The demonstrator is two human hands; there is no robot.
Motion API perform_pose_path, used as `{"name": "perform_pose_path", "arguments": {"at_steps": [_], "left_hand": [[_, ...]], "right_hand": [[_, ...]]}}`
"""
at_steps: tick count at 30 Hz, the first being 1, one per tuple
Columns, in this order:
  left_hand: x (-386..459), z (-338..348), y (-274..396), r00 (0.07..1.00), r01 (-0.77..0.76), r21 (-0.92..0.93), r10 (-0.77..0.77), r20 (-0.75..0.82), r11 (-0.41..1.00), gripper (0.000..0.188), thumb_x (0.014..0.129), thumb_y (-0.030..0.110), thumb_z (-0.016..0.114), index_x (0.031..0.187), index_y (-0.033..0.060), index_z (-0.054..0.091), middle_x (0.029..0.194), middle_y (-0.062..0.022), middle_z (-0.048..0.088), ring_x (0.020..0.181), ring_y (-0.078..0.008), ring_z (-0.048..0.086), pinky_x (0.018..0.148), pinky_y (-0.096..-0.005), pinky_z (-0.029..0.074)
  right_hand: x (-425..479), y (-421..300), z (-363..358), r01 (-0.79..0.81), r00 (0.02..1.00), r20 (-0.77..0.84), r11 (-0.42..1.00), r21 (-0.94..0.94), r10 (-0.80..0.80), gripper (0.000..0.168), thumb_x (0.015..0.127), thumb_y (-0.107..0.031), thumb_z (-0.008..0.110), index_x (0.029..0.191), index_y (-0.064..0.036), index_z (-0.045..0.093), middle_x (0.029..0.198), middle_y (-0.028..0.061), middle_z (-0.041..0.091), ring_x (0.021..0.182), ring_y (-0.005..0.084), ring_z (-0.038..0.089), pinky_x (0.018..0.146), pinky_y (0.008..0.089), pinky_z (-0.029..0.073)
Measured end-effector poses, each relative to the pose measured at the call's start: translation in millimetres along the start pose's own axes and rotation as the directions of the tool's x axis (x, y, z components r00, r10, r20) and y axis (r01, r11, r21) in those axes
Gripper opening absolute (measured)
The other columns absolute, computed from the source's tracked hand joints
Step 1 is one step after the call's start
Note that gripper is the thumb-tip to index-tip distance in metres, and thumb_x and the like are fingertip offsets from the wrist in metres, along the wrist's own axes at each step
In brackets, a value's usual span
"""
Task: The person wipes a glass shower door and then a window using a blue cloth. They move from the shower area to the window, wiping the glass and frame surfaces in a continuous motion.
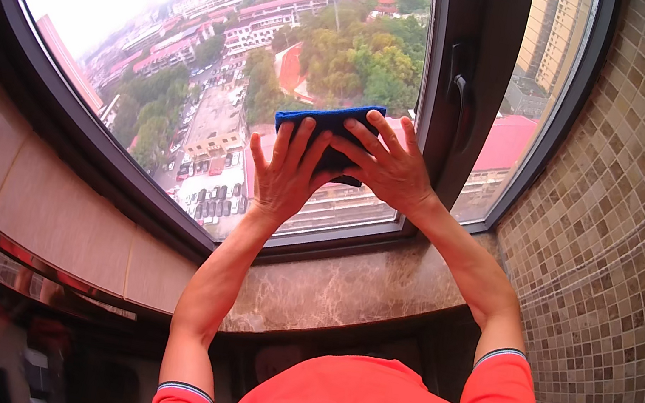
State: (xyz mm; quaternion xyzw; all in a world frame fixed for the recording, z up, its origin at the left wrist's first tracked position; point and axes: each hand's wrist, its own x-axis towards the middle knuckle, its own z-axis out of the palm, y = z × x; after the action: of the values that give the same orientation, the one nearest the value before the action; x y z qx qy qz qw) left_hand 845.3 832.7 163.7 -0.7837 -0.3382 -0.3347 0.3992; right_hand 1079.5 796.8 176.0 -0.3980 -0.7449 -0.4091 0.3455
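Observation:
A folded blue cloth lies against the window pane, low and toward its right side. My left hand presses on the left part of the cloth with the fingers spread. Over its right part rests my right hand, also spread, with some fingertips reaching the upper edge. Both thumbs come close together near the cloth's lower middle. The cloth's face against the glass is hidden.
A dark window frame borders the pane, with a black handle right of my hands. Below runs a brown marble sill. At the right, a beaded chain hangs before a mosaic-tiled wall. Buildings and trees show outside.

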Motion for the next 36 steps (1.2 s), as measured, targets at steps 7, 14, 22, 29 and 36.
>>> {"name": "perform_pose_path", "arguments": {"at_steps": [7,14,22,29,36], "left_hand": [[27,-10,-5,0.999,-0.03,0.041,0.032,-0.032,0.999,0.076,0.091,0.065,0.059,0.15,0.018,0.052,0.163,-0.0128,0.038,0.15,-0.0377,0.033,0.116,-0.0742,0.007],[54,-22,-4,0.999,0.029,0.035,-0.028,-0.019,0.999,0.074,0.092,0.066,0.056,0.151,0.022,0.051,0.165,-0.0076,0.037,0.153,-0.0287,0.031,0.119,-0.0723,0.003],[107,-41,-6,0.997,0.011,-0.041,-0.014,-0.081,0.999,0.076,0.092,0.061,0.06,0.152,0.0165,0.05,0.167,-0.0115,0.034,0.154,-0.0338,0.03,0.118,-0.0719,0.003],[158,-59,-20,0.982,0.004,-0.076,-0.019,-0.19,0.997,0.078,0.091,0.062,0.062,0.153,0.0156,0.049,0.169,-0.0098,0.031,0.158,-0.0309,0.024,0.12,-0.0681,-0.002],[198,-70,-35,0.968,0.005,-0.114,-0.034,-0.25,0.993,0.086,0.085,0.062,0.067,0.157,0.0197,0.043,0.17,-0.0066,0.026,0.159,-0.03,0.02,0.115,-0.0756,0.004]], "right_hand": [[14,4,-12,-0.051,0.998,0.043,0.998,-0.03,0.052,0.064,0.093,-0.049,0.064,0.154,-0.036,0.049,0.161,0.0008,0.042,0.154,0.0286,0.032,0.127,0.0554,0.013],[35,7,-31,-0.087,0.995,0.04,0.996,0.014,0.087,0.064,0.097,-0.03,0.062,0.158,-0.025,0.043,0.163,0.0103,0.039,0.154,0.0358,0.03,0.127,0.0517,0.017],[69,27,-59,-0.074,0.991,0.098,0.987,-0.14,0.088,0.072,0.095,-0.021,0.061,0.162,-0.017,0.035,0.167,0.0179,0.028,0.154,0.0444,0.026,0.125,0.0533,0.022],[115,51,-87,-0.038,0.993,0.1,0.957,-0.286,0.07,0.077,0.093,-0.022,0.063,0.163,-0.015,0.031,0.167,0.0188,0.027,0.154,0.0435,0.028,0.126,0.0531,0.022],[151,81,-104,0.023,0.999,-0.024,0.97,-0.242,-0.03,0.074,0.093,-0.027,0.07,0.159,-0.017,0.037,0.162,0.013,0.036,0.149,0.0399,0.037,0.121,0.0528,0.032]]}}
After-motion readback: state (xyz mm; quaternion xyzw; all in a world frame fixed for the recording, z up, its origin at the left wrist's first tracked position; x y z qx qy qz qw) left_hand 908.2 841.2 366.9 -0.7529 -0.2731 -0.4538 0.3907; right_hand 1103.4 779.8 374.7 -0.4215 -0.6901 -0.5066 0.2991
